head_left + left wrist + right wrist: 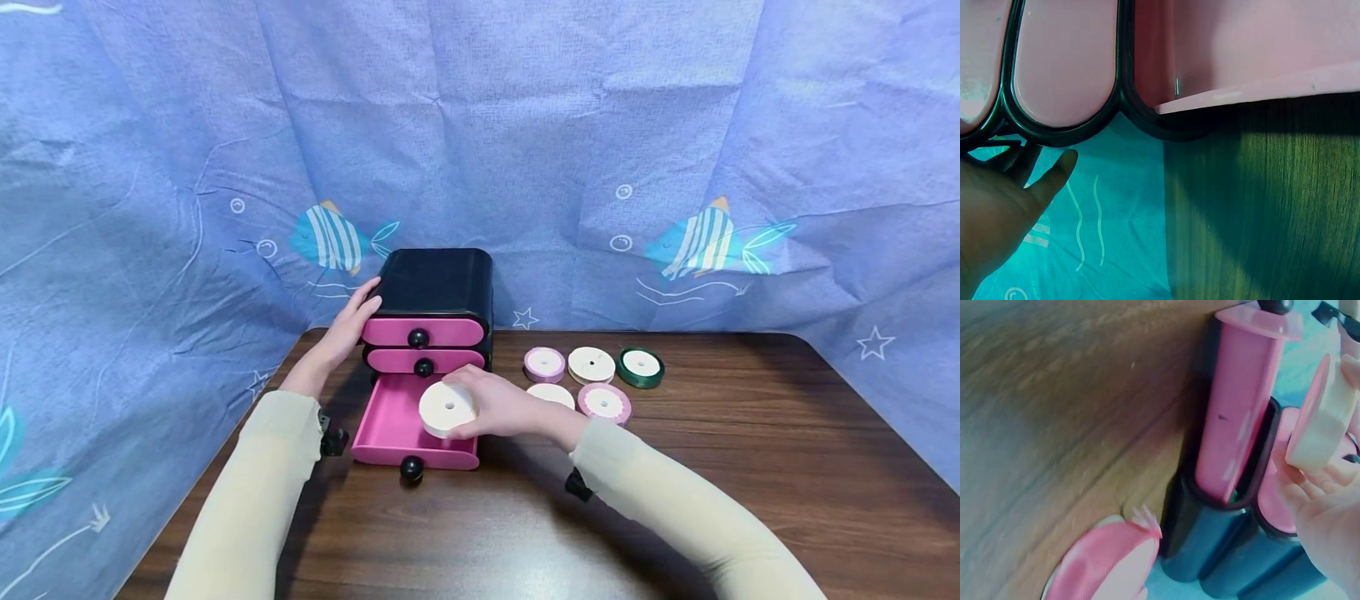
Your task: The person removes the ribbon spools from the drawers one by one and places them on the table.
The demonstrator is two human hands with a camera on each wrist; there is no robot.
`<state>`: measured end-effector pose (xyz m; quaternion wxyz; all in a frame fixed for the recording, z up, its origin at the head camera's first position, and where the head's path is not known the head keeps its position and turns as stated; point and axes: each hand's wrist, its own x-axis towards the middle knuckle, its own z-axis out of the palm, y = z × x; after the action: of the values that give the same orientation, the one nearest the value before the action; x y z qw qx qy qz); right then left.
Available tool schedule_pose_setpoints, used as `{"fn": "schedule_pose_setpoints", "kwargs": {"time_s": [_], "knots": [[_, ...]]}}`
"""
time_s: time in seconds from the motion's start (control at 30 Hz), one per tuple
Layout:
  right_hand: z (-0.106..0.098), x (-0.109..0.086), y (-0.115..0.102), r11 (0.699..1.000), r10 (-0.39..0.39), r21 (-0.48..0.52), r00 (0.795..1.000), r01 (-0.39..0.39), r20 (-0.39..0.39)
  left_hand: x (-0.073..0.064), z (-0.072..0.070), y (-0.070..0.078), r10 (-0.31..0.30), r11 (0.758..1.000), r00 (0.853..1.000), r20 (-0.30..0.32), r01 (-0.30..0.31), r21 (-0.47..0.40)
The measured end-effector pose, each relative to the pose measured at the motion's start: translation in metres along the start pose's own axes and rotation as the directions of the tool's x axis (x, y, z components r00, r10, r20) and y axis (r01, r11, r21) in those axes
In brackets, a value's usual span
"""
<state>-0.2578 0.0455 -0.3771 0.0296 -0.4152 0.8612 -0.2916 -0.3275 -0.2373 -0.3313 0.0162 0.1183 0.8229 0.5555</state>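
A black box with three pink drawers stands at the table's back left. Its bottom drawer is pulled out, while the upper two are closed. My right hand grips a white ribbon spool by its edge above that drawer. In the right wrist view, fingers and thumb hold the spool on its rim. My left hand rests against the box's left side, fingers extended. In the left wrist view, the left hand has its thumb near the casing.
Right of the box lie several ribbon spools: a lilac one, a cream one, a green one, a pink one and a white one, partly behind my right hand. A blue fish-patterned cloth hangs behind the wooden table.
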Motion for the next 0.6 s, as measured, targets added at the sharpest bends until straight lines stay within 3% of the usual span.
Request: {"fn": "schedule_pose_setpoints", "kwargs": {"time_s": [0.17,0.4,0.6], "knots": [[-0.013,-0.014,0.002,0.999,-0.023,0.027,0.999,0.023,-0.023,0.002,0.0,-0.006,0.016,1.0,1.0,-0.004,-0.015,0.02],[-0.028,-0.036,0.006,1.0,-0.009,0.022,0.998,0.01,-0.058,0.001,0.001,-0.006,0.018,1.0,1.0,0.004,-0.018,0.015],[-0.039,-0.057,0.011,0.999,-0.043,0.009,0.994,0.044,-0.101,0.002,0.001,-0.006,0.023,1.0,1.0,-0.001,-0.023,0.007]]}}
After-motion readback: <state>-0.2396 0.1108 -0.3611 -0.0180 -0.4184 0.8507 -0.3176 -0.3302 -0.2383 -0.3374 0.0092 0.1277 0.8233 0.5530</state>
